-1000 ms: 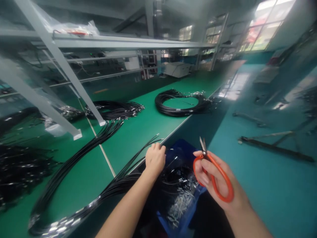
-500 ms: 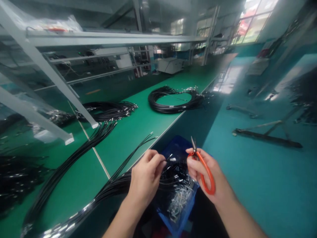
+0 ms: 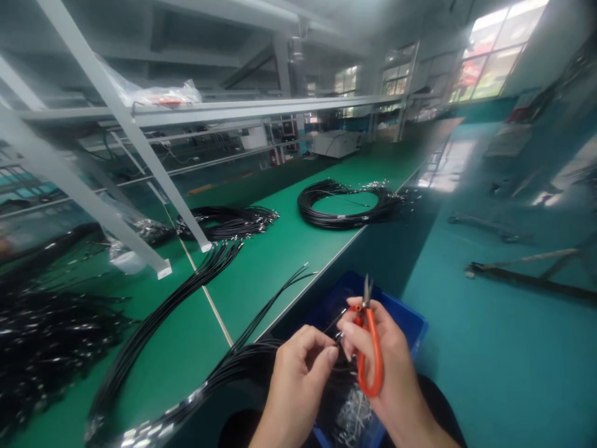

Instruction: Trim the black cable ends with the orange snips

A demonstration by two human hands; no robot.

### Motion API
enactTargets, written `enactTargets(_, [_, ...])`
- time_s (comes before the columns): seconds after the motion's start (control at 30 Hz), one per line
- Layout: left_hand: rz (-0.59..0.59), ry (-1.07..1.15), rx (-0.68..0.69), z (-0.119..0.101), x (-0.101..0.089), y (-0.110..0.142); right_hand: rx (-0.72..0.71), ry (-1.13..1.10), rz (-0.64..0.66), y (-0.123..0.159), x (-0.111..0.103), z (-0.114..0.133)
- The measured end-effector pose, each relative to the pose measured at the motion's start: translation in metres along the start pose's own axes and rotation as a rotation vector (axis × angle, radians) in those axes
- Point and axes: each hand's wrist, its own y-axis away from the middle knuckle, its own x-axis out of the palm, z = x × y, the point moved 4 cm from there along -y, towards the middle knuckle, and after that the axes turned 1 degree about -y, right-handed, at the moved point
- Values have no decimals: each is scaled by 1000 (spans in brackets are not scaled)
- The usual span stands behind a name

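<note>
My left hand (image 3: pixel 301 376) is closed in a pinch on the end of a black cable, its tip showing between thumb and forefinger. Close beside it, my right hand (image 3: pixel 387 354) holds scissors (image 3: pixel 373 358) with orange handles, the metal blades pointing up and away. The thumb and fingertips of the right hand come near the cable end; whether they touch it I cannot tell. Below both hands stands a blue bin (image 3: pixel 413 320) with small clear and metallic pieces (image 3: pixel 352 414) in it. A bundle of black cables (image 3: pixel 249 364) runs along the bench edge toward my left hand.
On the green bench (image 3: pixel 261 295) lie a coil of black cables (image 3: pixel 333 218), another coil (image 3: pixel 228 221) behind the rack post, and a dark heap of cables (image 3: pixel 51 336) at left. White rack posts (image 3: pixel 172 199) rise from the bench. A wheeled stand's leg (image 3: pixel 527 280) is on the floor at right.
My right hand with the scissors has moved left and closer to my left hand, so the two now nearly meet over the bin. The view has shifted, with everything lower and farther right.
</note>
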Motion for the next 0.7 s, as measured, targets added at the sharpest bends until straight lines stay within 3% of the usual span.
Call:
enactTargets(0.1, [-5, 119, -62, 8, -1, -3, -39, -51, -26, -4, -1, 4])
enactTargets(0.23, [18, 265, -85, 12, -1, -6, 53, -9, 19, -3, 1, -5])
enactTargets(0.53, [-49, 127, -69, 10, 3, -3, 60, -19, -33, 0, 1, -12])
enactTargets(0.7, [0, 272, -64, 13, 6, -3, 209, -160, -22, 2, 4, -20])
